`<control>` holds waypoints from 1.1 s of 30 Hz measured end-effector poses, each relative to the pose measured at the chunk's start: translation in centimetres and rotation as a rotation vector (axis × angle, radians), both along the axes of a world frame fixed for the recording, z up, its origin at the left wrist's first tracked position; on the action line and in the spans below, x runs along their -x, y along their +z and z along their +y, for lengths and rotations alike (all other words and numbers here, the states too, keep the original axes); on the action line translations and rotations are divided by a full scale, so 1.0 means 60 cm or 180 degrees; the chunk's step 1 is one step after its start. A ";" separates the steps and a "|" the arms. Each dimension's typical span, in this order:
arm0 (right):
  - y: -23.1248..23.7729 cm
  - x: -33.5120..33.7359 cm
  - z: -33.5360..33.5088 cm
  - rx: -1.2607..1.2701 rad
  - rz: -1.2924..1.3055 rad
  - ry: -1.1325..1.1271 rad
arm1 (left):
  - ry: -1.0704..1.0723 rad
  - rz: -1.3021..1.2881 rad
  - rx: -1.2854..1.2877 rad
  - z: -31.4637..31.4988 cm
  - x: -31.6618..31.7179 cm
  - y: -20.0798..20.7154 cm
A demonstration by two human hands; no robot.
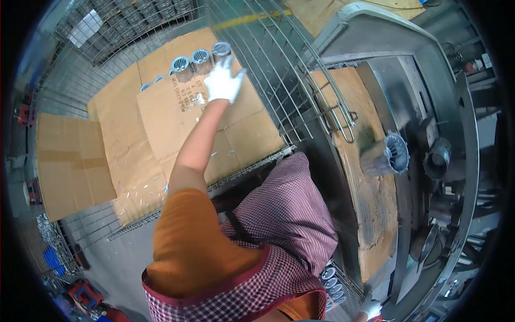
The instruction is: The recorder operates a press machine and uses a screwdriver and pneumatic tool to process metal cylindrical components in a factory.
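Observation:
My left hand (224,85), in a white glove, reaches far forward over the cardboard with its fingers spread. Its fingertips are at the near side of a grey metal cylinder (221,49) with a slotted end, the rightmost of three standing in a row. Beside it stand a second slotted cylinder (201,60) and a third cylinder (181,66). My right hand (371,308), also white-gloved, is low at the right by the bench's near end. Its fingers are too small and cut off to read.
Flattened cardboard (123,134) lines a wire cage (268,64) whose right side panel rises beside my arm. On the right, a wooden board (370,214) on the bench bears a slotted metal cylinder (396,153); a darker cylinder (437,158) is beyond. More cylinders (332,284) stand below the board.

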State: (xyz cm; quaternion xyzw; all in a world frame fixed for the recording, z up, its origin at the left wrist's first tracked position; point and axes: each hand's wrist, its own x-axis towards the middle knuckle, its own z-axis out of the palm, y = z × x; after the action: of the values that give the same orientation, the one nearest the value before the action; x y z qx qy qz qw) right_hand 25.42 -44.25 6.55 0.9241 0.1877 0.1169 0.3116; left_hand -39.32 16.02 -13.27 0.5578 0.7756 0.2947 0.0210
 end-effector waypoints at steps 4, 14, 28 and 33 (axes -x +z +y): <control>0.009 -0.005 0.003 0.0230 0.0032 -0.0015 | 0.0721 0.0264 0.1546 0.024 0.115 -0.070; 0.025 -0.003 -0.001 0.0824 0.0169 -0.0263 | 0.0613 0.0480 0.2830 0.123 0.214 -0.087; 0.017 -0.039 0.010 0.1264 0.0340 -0.0339 | 0.0088 0.0270 0.1764 -0.033 0.163 -0.182; 0.018 -0.073 0.031 0.1076 0.0174 -0.0300 | 0.0513 0.1217 0.0540 0.031 0.222 -0.164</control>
State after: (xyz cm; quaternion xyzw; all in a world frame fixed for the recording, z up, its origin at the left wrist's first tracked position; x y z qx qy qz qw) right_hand 29.81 -42.38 7.64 0.8691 0.1696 0.0438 0.4625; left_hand -52.63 17.88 -23.08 0.5359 0.8296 0.1180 -0.1032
